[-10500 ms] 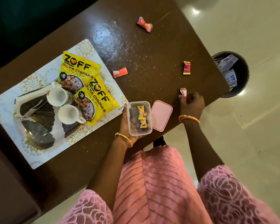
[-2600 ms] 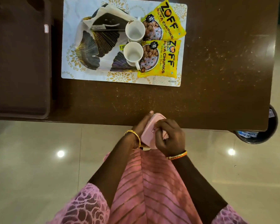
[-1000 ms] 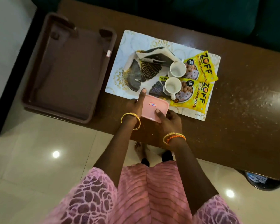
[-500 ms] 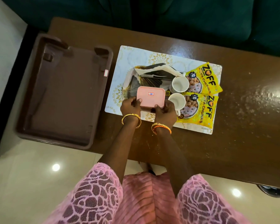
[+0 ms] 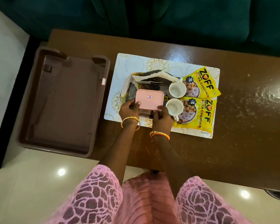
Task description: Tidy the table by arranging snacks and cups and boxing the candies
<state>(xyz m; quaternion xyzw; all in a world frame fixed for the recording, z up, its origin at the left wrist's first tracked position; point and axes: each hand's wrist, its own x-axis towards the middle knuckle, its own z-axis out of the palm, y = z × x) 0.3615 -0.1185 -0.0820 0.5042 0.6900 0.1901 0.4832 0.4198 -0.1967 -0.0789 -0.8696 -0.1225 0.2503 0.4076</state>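
The candy box with its pink lid (image 5: pixel 149 98) sits over the patterned tray (image 5: pixel 128 88) on the white placemat (image 5: pixel 136 62). My left hand (image 5: pixel 130 109) grips the box's near left corner and my right hand (image 5: pixel 162 118) grips its near right corner. Two white cups (image 5: pixel 177 89) (image 5: pixel 174 107) stand just right of the box. Two yellow soya chunk packets (image 5: pixel 202 83) (image 5: pixel 200 115) lie beside the cups. The candies are hidden inside the closed box.
A large brown plastic tray (image 5: pixel 66 102) rests at the table's left end. The brown table (image 5: pixel 249 126) stretches to the right. A dark green sofa (image 5: pixel 168 16) runs along the far side. A bin's rim (image 5: pixel 278 194) shows at bottom right.
Both hands closed the pink lid on the box, carried it from the table's near edge over the placemat, and now hold it on the patterned tray beside the cups.
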